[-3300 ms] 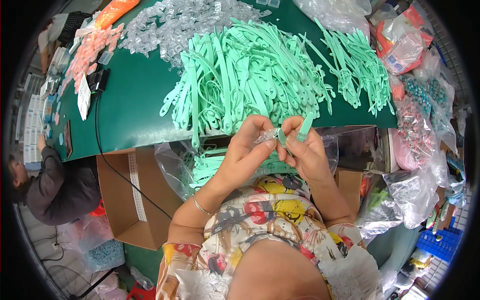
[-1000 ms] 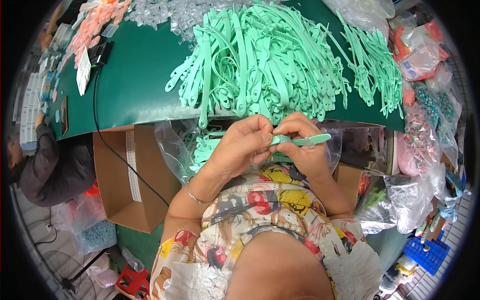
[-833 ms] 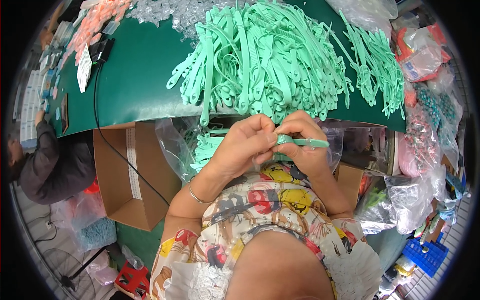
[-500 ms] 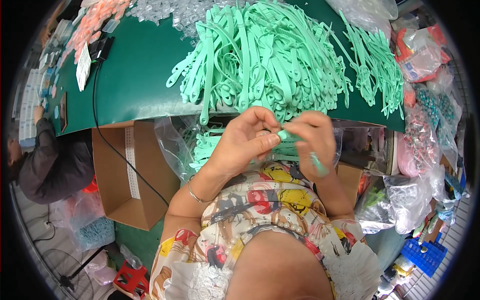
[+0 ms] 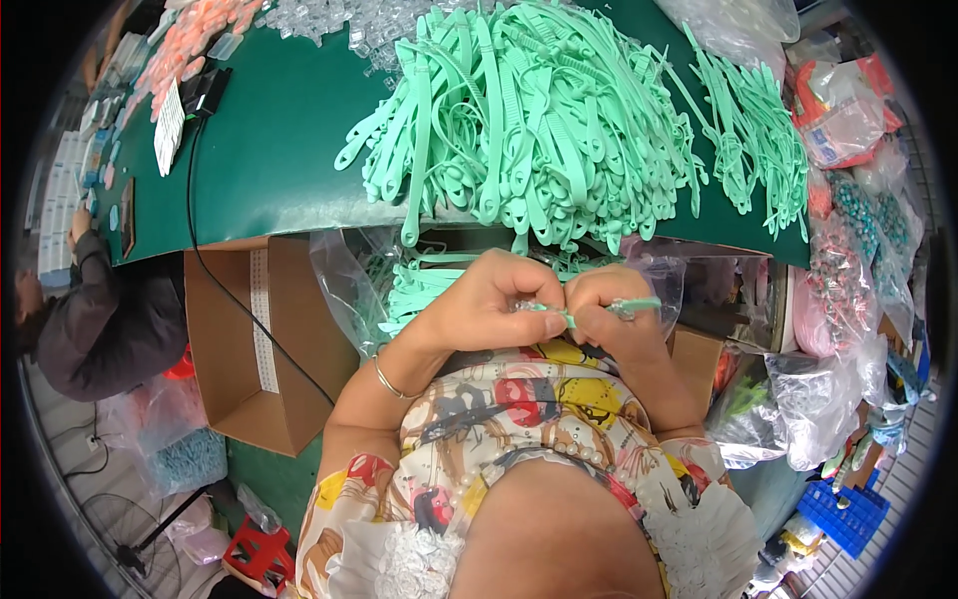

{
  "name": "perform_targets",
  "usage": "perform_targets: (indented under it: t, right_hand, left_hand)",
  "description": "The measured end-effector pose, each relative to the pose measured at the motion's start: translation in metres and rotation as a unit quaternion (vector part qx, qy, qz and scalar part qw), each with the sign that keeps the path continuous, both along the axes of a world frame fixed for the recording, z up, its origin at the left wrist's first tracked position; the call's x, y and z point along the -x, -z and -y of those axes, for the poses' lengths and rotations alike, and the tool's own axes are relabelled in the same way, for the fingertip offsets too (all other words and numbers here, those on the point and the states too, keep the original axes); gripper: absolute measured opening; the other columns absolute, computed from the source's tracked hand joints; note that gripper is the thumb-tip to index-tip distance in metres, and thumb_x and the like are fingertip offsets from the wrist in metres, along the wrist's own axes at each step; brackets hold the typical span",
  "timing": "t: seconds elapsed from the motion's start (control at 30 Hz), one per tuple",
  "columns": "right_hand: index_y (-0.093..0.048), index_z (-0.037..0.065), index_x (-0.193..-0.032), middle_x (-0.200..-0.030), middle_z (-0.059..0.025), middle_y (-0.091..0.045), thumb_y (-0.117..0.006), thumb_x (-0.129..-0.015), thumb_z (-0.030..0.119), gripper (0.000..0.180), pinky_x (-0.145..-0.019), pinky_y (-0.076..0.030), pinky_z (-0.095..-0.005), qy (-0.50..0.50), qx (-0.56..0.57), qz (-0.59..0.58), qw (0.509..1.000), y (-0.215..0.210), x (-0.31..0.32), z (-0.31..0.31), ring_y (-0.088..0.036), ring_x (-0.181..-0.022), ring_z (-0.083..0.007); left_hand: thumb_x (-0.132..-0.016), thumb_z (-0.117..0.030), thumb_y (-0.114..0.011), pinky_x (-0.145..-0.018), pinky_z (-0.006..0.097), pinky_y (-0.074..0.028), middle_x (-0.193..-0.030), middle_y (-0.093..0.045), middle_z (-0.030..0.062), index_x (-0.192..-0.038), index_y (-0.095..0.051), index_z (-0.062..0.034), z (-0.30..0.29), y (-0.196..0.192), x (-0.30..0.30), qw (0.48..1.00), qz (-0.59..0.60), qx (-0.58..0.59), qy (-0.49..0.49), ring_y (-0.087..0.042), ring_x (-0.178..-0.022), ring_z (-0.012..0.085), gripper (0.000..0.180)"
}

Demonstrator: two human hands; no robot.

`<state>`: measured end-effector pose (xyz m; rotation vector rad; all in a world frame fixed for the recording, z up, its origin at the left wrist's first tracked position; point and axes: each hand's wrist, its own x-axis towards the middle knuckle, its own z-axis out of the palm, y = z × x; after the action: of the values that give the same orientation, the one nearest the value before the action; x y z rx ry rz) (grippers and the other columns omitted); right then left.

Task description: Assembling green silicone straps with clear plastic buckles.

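Close against the chest, just below the near edge of the counter (image 5: 269,150), a mint-green strap (image 5: 639,303) is held between both hands, which meet knuckle to knuckle. The left hand (image 5: 489,304) is curled shut, its fingertips pinching something small and clear at the strap's near end; what that piece is cannot be told, as it is mostly hidden by the fingers. The right hand (image 5: 614,319) is likewise closed, the strap being pinched so that its free end sticks out sideways to the right. Holding the work this near to the body seems to serve fine fingertip control, with both wrists braced over the lap.

A large heap of green straps (image 5: 539,110) is spread over the dark green counter within easy reach, and a smaller, separate bunch (image 5: 753,130) lies to its right. Directly under the hands a clear plastic bag (image 5: 344,280) is hung open, with more green straps inside it, apparently so that pieces can be dropped straight down. An open cardboard box (image 5: 254,349) stands to the left below the counter. Small clear plastic parts (image 5: 329,15) lie at the far edge, pink ones (image 5: 190,35) beside them. Another person in a dark sleeve (image 5: 90,319) is seated at the far left.
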<state>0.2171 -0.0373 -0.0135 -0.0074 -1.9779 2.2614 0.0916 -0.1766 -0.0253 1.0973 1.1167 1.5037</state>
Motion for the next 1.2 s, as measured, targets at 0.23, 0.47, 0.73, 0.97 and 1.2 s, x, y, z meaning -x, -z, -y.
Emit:
perform_targets:
  t: [0.23, 0.47, 0.73, 0.97, 1.2]
  right_hand:
    - [-0.053, 0.002, -0.063, -0.059, -0.0027, -0.051, -0.058, -0.072, 0.004, 0.011, -0.045, -0.034, -0.023, 0.017, 0.133, 0.043, 0.99, 0.009, -0.006, 0.004, -0.042, -0.049, -0.0107]
    - [-0.062, 0.005, -0.087, -0.082, -0.0052, -0.054, -0.074, -0.062, 0.005, 0.028, -0.059, -0.043, -0.0251, 0.136, -0.298, -0.117, 0.938, -0.006, 0.011, -0.002, -0.052, -0.071, -0.0122]
    - [-0.057, 0.0, -0.091, -0.083, -0.0055, -0.054, -0.069, -0.069, 0.002, 0.025, -0.061, -0.042, -0.0208, 0.12, -0.079, -0.09, 0.986, 0.009, 0.006, 0.0, -0.053, -0.07, -0.0101]
    - [-0.055, 0.0, -0.093, -0.085, -0.0043, -0.053, -0.067, -0.073, 0.003, 0.023, -0.063, -0.04, -0.0196, 0.128, -0.084, -0.106, 0.982, 0.015, 0.007, -0.006, -0.051, -0.073, -0.0085]
    - [-0.055, 0.003, -0.095, -0.082, -0.0035, -0.054, -0.064, -0.074, 0.002, 0.024, -0.06, -0.041, -0.0213, 0.152, -0.203, -0.031, 0.967, 0.01, 0.003, -0.002, -0.052, -0.067, -0.0105]
  left_hand:
    - [-0.079, -0.017, -0.057, -0.038, 0.018, -0.03, -0.058, -0.056, 0.0055, -0.07, -0.056, -0.0017, 0.002, 0.006, -0.014, 0.941, 0.334, 0.052, -0.002, -0.038, -0.04, 0.0046, 0.018]
    - [-0.086, -0.023, -0.053, -0.045, 0.018, -0.033, -0.064, -0.052, -0.0001, -0.08, -0.057, -0.0009, 0.004, -0.013, -0.008, 0.979, 0.152, 0.124, -0.059, -0.043, -0.052, 0.0032, 0.023]
    - [-0.088, -0.024, -0.051, -0.049, 0.018, -0.035, -0.066, -0.054, 0.0009, -0.083, -0.057, -0.0012, 0.003, -0.004, -0.01, 0.983, 0.171, 0.046, -0.044, -0.045, -0.054, 0.0055, 0.024]
    - [-0.086, -0.017, -0.055, -0.049, 0.019, -0.035, -0.073, -0.054, 0.0033, -0.09, -0.055, -0.0007, 0.002, 0.007, -0.01, 0.933, 0.353, 0.038, -0.057, -0.044, -0.056, 0.0069, 0.017]
    - [-0.086, -0.018, -0.053, -0.058, 0.025, -0.04, -0.083, -0.054, 0.0055, -0.098, -0.053, -0.0036, -0.011, 0.0, -0.024, 0.847, 0.494, -0.03, -0.196, -0.047, -0.063, 0.0119, 0.018]
